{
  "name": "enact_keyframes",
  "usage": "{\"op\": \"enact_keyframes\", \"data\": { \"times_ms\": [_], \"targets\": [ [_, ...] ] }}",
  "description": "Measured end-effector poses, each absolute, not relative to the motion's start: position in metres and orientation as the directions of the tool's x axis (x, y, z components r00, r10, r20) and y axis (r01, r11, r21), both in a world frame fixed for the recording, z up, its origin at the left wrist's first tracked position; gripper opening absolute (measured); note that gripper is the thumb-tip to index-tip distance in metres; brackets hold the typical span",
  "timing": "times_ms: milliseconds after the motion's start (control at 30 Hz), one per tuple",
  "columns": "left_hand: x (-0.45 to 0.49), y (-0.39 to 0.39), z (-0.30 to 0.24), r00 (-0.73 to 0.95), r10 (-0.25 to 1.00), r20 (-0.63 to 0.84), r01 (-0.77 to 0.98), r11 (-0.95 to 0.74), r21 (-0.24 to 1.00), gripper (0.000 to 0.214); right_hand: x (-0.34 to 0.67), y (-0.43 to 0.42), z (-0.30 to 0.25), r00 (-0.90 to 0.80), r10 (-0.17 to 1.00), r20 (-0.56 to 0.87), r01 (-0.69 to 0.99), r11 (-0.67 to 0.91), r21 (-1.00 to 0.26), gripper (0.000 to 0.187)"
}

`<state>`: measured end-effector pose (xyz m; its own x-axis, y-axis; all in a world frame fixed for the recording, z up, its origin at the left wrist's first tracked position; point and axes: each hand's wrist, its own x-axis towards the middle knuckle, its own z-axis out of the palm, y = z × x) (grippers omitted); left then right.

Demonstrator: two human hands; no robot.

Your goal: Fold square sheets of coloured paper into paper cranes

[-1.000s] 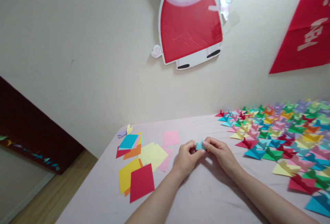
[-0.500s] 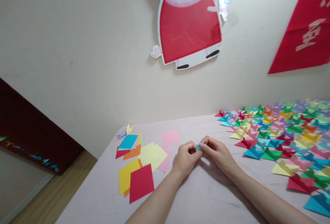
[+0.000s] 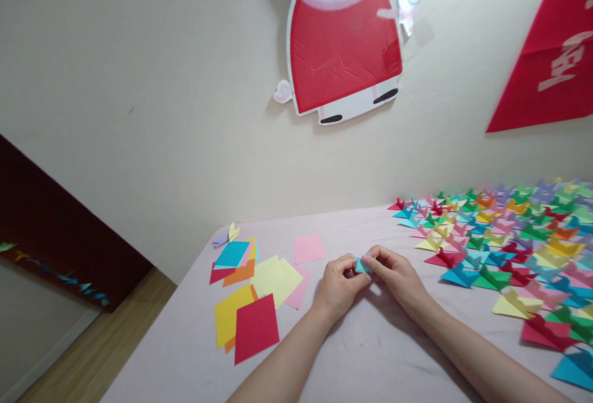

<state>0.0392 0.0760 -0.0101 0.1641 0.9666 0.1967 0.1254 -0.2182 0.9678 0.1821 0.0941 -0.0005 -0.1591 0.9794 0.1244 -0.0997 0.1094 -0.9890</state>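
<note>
A small folded piece of light blue paper (image 3: 362, 265) is pinched between my two hands, just above the cloth-covered table (image 3: 352, 353). My left hand (image 3: 340, 282) is closed on its left side, thumb and index finger together. From the right, my right hand (image 3: 393, 272) grips the same paper with thumb and fingertips. Much of the paper is hidden behind the fingers, so its exact fold cannot be made out. Left of my hands lies a pink square sheet (image 3: 309, 248), close to overlapping pale yellow sheets (image 3: 273, 279).
Rows of colourful folded paper cranes (image 3: 504, 248) cover the table's right side. Red (image 3: 256, 329), yellow (image 3: 231, 313) and blue (image 3: 231, 254) paper sheets lie at left. Two small folded pieces (image 3: 233, 232) sit at the far left corner. A wall (image 3: 185, 112) stands behind.
More of the light blue paper shows between my fingers, and my hands have shifted slightly. The whole view has moved a little; sheets and cranes stay in place.
</note>
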Motion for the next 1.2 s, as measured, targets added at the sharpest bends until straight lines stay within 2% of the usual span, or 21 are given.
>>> {"op": "enact_keyframes", "data": {
  "times_ms": [300,633,1000,1200],
  "targets": [
    [0.0393,0.0752,-0.0048,0.061,0.983,0.176,0.097,-0.181,0.979,0.019,0.1850,0.0946,0.0019,-0.077,0.989,0.126,-0.115,0.117,-0.986,0.045],
    [0.0337,0.0795,-0.0075,0.004,0.980,0.198,0.014,-0.198,0.980,0.025,0.1839,0.0935,0.0056,-0.136,0.981,0.138,-0.135,0.120,-0.984,0.042],
    [0.0348,0.0828,-0.0101,-0.055,0.981,0.188,-0.013,-0.189,0.982,0.028,0.1854,0.0953,-0.0007,-0.144,0.980,0.140,0.009,0.143,-0.990,0.048],
    [0.0348,0.0841,-0.0130,-0.075,0.981,0.181,0.008,-0.181,0.983,0.032,0.1861,0.0967,-0.0029,-0.153,0.977,0.150,0.019,0.154,-0.988,0.048]
  ]
}}
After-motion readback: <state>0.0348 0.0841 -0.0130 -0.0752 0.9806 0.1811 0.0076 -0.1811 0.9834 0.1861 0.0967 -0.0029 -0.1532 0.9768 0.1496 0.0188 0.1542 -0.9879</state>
